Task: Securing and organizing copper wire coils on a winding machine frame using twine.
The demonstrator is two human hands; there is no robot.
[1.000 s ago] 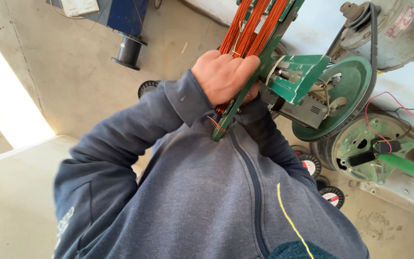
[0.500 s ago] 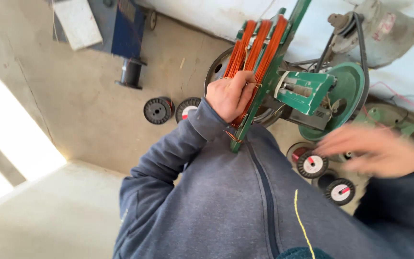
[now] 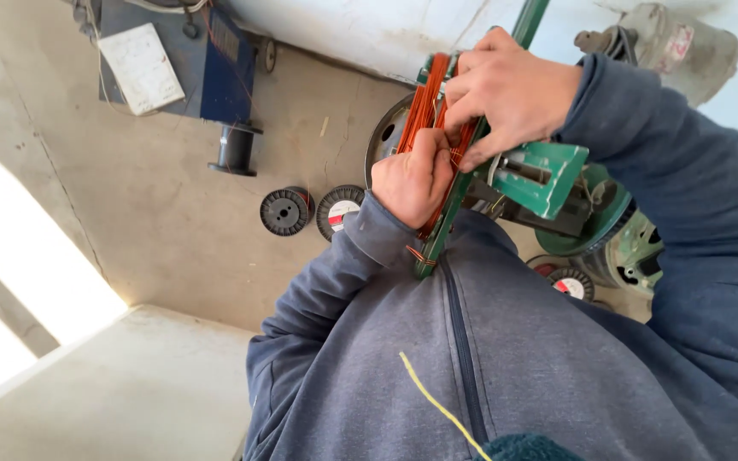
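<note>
Upper centre: left hand (image 3: 412,179) and right hand (image 3: 514,94) pinch copper coils (image 3: 427,111) on green former (image 3: 450,213), seemingly firmly; keep strands bunched.

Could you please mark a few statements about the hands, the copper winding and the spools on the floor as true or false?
1. Both hands are on the copper wire coils. True.
2. The right hand hangs free, away from the green winding frame. False: it grips the coils against the frame.
3. The left hand sits below the right in the picture. True.
4. The black spools lie on a table. False: they lie on the concrete floor.
</note>
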